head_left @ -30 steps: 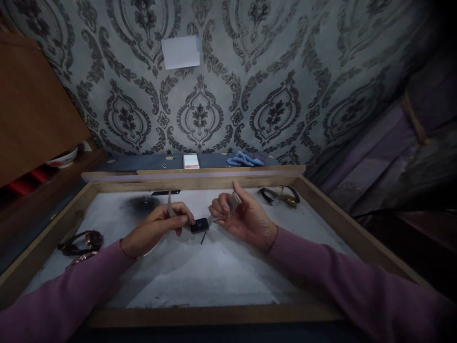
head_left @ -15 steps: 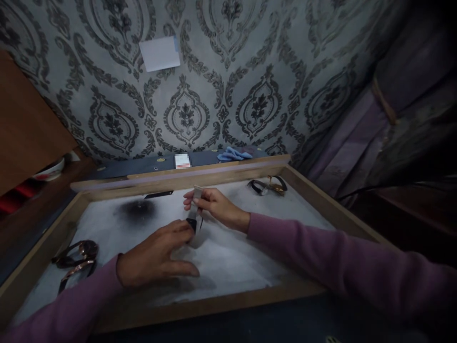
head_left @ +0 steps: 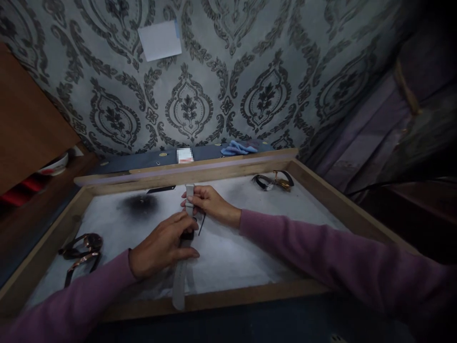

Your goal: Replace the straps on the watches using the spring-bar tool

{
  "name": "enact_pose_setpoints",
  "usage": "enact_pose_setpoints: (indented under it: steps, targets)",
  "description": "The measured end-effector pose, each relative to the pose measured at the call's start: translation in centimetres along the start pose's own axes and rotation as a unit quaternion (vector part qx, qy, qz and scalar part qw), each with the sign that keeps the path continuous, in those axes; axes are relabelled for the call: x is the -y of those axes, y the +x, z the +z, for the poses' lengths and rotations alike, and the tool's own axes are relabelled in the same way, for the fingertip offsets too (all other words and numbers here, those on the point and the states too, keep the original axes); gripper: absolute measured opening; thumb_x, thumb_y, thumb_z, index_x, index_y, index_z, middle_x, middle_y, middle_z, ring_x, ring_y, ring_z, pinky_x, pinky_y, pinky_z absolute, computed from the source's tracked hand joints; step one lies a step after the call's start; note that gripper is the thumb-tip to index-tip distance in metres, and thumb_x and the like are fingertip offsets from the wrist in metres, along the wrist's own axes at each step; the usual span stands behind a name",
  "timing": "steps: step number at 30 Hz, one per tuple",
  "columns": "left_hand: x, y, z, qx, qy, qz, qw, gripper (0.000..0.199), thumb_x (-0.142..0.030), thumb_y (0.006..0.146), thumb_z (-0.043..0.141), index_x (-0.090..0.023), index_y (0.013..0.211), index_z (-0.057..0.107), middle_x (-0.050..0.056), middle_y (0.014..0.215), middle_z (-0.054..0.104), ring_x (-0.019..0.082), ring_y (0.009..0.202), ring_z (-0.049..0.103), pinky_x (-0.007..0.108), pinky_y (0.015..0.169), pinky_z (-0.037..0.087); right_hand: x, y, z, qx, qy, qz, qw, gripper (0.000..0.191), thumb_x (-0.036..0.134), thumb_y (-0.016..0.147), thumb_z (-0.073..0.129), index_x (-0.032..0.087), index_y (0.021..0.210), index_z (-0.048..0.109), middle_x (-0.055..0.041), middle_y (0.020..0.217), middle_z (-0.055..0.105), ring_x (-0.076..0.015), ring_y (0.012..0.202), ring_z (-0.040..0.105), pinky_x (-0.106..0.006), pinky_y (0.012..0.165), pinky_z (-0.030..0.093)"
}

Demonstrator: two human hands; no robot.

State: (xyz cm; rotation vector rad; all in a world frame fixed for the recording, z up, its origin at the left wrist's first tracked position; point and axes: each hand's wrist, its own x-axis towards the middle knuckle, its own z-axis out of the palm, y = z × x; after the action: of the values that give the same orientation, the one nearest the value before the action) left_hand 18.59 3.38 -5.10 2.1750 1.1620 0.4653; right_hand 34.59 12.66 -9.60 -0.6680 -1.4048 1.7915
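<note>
A wristwatch with a dark square face and a light grey strap lies stretched out lengthwise in the middle of the tray. My left hand bends over the watch face with fingers and thumb on either side, hiding part of it. At the far end, my right hand pinches the upper strap near its buckle. The strap's lower half hangs toward the tray's front edge. Just right of the watch lies a thin dark stick.
The wooden tray has a white lining. Two watches lie at left, others at far right. A dark flat strip lies near a black smudge. Behind the tray are a blue cloth and a small box.
The watch strap has been straightened, its lower half now showing below my left hand. My left hand has come over the watch face. The view has shifted slightly.
</note>
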Motion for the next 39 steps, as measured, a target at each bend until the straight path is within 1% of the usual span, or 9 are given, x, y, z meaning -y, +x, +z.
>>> enact_pose_setpoints:
  steps: [3, 7, 9, 13, 15, 20, 27, 32, 39]
  targets:
    - [0.6, -0.2, 0.2, -0.039, 0.055, 0.039, 0.997, 0.051, -0.041, 0.07, 0.08, -0.022, 0.111, 0.055, 0.009, 0.117, 0.057, 0.03, 0.11, 0.049, 0.044, 0.095, 0.042, -0.2, 0.3, -0.3, -0.007, 0.0, -0.008, 1.0, 0.027, 0.033, 0.072, 0.078, 0.014, 0.085, 0.065, -0.002, 0.074, 0.07, -0.0074, 0.053, 0.055, -0.019, 0.05, 0.045]
    - [2.1, -0.4, 0.7, -0.05, 0.076, 0.068, 0.993, 0.069, -0.049, 0.071, 0.078, -0.026, 0.128, 0.047, 0.012, 0.132, 0.049, 0.034, 0.122, 0.044, 0.051, 0.103, 0.038, -0.4, 0.8, -0.8, -0.01, 0.003, -0.015, 1.0, 0.028, 0.035, 0.072, 0.078, 0.014, 0.084, 0.064, -0.0025, 0.073, 0.07, -0.0083, 0.055, 0.057, -0.019, 0.05, 0.043]
    - [2.5, -0.5, 0.8, -0.046, 0.071, 0.071, 0.994, 0.063, -0.049, 0.077, 0.072, -0.025, 0.129, 0.047, 0.012, 0.131, 0.05, 0.033, 0.122, 0.045, 0.049, 0.103, 0.039, -0.4, 0.9, -0.9, -0.005, 0.002, -0.015, 1.0, 0.028, 0.036, 0.072, 0.077, 0.014, 0.084, 0.064, -0.0025, 0.072, 0.07, -0.0081, 0.053, 0.056, -0.019, 0.049, 0.043]
    - [2.3, -0.4, 0.6, -0.052, 0.034, 0.06, 0.996, 0.025, -0.036, 0.096, 0.048, -0.025, 0.118, 0.052, 0.009, 0.119, 0.056, 0.026, 0.114, 0.049, 0.043, 0.099, 0.042, -0.1, 1.0, -1.1, 0.008, -0.002, -0.011, 1.0, 0.028, 0.035, 0.072, 0.078, 0.014, 0.086, 0.065, -0.0025, 0.071, 0.07, -0.0086, 0.052, 0.057, -0.02, 0.049, 0.045]
    - [2.2, -0.4, 0.5, -0.062, 0.027, 0.062, 0.996, 0.021, -0.03, 0.097, 0.044, -0.024, 0.115, 0.053, 0.009, 0.116, 0.056, 0.025, 0.114, 0.05, 0.042, 0.1, 0.041, 0.0, 1.0, -1.1, 0.014, -0.002, -0.012, 1.0, 0.027, 0.034, 0.073, 0.077, 0.015, 0.087, 0.065, -0.0026, 0.073, 0.071, -0.0078, 0.052, 0.056, -0.02, 0.049, 0.045]
    - [2.5, -0.5, 0.2, -0.054, 0.03, 0.056, 0.997, 0.028, -0.032, 0.093, 0.054, -0.026, 0.121, 0.053, 0.009, 0.122, 0.055, 0.026, 0.116, 0.051, 0.042, 0.1, 0.043, 0.0, 1.1, -1.3, 0.024, -0.006, -0.009, 1.0, 0.027, 0.034, 0.074, 0.076, 0.014, 0.088, 0.065, -0.0032, 0.075, 0.071, -0.008, 0.052, 0.057, -0.02, 0.05, 0.046]
    - [3.8, -0.4, -0.3, -0.032, 0.067, 0.071, 0.995, 0.056, -0.042, 0.085, 0.066, -0.033, 0.135, 0.043, 0.009, 0.132, 0.05, 0.029, 0.121, 0.048, 0.046, 0.102, 0.042, -0.6, 1.4, -1.8, 0.048, -0.025, -0.021, 0.998, 0.029, 0.04, 0.076, 0.073, 0.015, 0.088, 0.064, -0.0001, 0.07, 0.066, -0.0084, 0.052, 0.056, -0.021, 0.05, 0.046]
    - [4.2, 0.1, -0.2, -0.028, 0.048, 0.068, 0.996, 0.07, -0.045, 0.078, 0.073, -0.032, 0.138, 0.041, 0.008, 0.131, 0.048, 0.03, 0.119, 0.049, 0.045, 0.101, 0.045, -0.8, 1.4, -2.0, 0.048, -0.059, -0.021, 0.997, 0.022, 0.036, 0.081, 0.068, 0.015, 0.089, 0.064, 0.0015, 0.068, 0.063, -0.0073, 0.051, 0.054, -0.019, 0.05, 0.045]
    - [4.1, 0.5, 0.0, -0.028, 0.061, 0.059, 0.996, 0.075, -0.042, 0.074, 0.078, -0.03, 0.137, 0.039, 0.008, 0.127, 0.049, 0.028, 0.118, 0.05, 0.044, 0.1, 0.045, -0.3, 1.2, -1.6, 0.043, -0.131, -0.008, 0.99, 0.011, 0.022, 0.086, 0.058, 0.013, 0.087, 0.063, 0.0024, 0.067, 0.061, -0.0065, 0.05, 0.053, -0.018, 0.05, 0.045]
